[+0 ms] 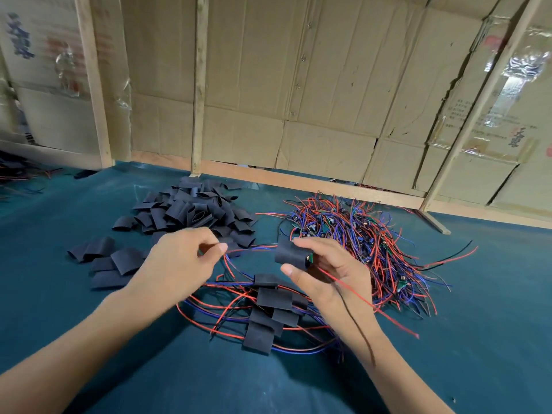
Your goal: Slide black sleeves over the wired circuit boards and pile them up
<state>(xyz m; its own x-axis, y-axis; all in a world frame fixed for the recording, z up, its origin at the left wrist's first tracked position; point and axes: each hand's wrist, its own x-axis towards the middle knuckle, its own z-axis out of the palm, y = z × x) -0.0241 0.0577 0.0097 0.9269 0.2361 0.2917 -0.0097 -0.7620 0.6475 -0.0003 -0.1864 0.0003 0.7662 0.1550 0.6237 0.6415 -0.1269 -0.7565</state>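
My right hand [325, 273] holds a black sleeve [291, 253] between thumb and fingers; a green board edge [310, 258] peeks from its right end. Red and blue wires [254, 249] run out of the sleeve's left end to my left hand [185, 258], which pinches them at the fingertips. A red and a black wire trail down over my right wrist. Below my hands lies a pile of sleeved boards [268, 312] with looping wires. A heap of empty black sleeves [194, 209] sits behind my left hand. A tangle of bare wired boards [358, 243] lies to the right.
The teal table cloth [89, 324] covers the work surface. A few flat sleeves [104, 258] lie left of my left hand. Cardboard panels on wooden posts [197, 85] wall off the back. More wires [18, 174] lie at the far left edge.
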